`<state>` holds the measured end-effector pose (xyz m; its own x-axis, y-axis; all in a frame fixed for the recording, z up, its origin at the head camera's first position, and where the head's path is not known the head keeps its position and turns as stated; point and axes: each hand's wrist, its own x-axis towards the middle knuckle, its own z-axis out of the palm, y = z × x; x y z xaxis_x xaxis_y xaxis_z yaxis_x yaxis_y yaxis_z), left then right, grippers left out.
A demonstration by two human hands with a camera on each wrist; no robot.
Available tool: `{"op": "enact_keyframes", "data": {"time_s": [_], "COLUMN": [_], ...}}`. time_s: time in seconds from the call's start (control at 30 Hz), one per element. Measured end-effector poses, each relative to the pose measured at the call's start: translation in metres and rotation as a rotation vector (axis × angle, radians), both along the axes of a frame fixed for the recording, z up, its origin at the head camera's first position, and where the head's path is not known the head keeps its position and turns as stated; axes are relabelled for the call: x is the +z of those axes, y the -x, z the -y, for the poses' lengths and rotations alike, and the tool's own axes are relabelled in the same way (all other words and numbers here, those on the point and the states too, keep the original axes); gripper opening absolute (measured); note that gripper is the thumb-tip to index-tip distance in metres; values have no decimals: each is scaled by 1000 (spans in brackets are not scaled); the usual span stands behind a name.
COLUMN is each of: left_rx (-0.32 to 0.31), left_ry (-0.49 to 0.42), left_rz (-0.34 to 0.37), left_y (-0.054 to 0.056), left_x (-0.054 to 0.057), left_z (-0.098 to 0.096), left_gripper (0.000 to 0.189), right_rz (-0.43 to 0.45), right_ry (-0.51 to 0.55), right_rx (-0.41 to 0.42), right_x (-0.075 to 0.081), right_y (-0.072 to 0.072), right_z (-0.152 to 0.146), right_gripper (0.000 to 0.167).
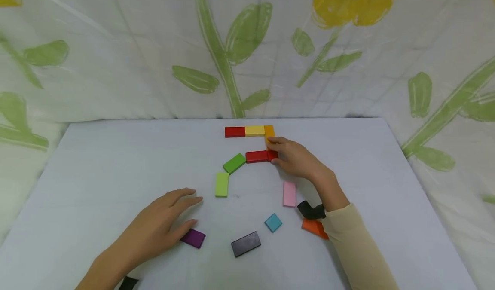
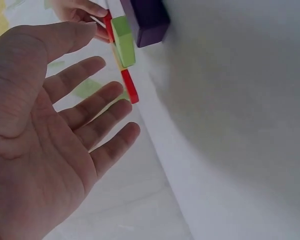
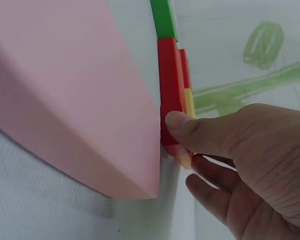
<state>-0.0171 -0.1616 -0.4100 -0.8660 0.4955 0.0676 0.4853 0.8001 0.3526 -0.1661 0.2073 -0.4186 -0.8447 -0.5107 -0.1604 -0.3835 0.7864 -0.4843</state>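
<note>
right hand [image 1: 295,157]: fingers curled, thumb opposed to them across the small red block [image 1: 272,156], which they pinch with only a slight gap. the fingertips lie over the orange block [image 1: 269,131]. the small red block sits on the desk [image 1: 96,165] at the right end of the long red block [image 1: 256,157], the 2 in contact end to end.

left hand [image 1: 154,227]: fingers extended and spread wide, holding nothing. it is poised above the desk beside the purple block [image 1: 194,238], part of which the thumb hides in the head view; the left wrist view shows a gap between them.

layout: at the far side, the far red block [image 1: 235,132] and the yellow block [image 1: 255,130] lie end to end, the latter touching the orange block, which is turned crosswise and runs toward the long red block. the green block [image 1: 234,164] meets the left end of the long red block at an angle; the lime block [image 1: 222,184] stands corner to corner with the green block.

loose items: pink block [image 1: 289,193], blue block [image 1: 273,223], dark grey block [image 1: 246,244] and orange-red block [image 1: 314,228], the last partly covered by the right sleeve [image 1: 357,247].

backdrop: white cloth [image 1: 135,66] printed with yellow flowers.
</note>
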Motion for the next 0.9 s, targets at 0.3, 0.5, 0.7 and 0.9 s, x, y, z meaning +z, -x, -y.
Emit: {"op": "enact_keyframes", "data": {"time_s": [0.3, 0.5, 0.7, 0.9], "left_rx": [-34, -68, -141, -154], "left_ry": [10, 23, 61, 230], "left_rz": [-62, -80, -135, -129], "left_y": [-22, -33, -33, -31], "left_x": [-3, -2, -6, -5], "left_z": [2, -1, -8, -16], "left_gripper": [42, 49, 47, 40], "right_rz": [-10, -14, -11, -2], "right_ry": [7, 2, 11, 15], "right_rx": [9, 17, 26, 20], "right_x": [-1, -1, 0, -2], "right_y": [0, 1, 3, 2], "right_z": [-1, -1, -1, -2], "right_gripper": [55, 55, 56, 57]}}
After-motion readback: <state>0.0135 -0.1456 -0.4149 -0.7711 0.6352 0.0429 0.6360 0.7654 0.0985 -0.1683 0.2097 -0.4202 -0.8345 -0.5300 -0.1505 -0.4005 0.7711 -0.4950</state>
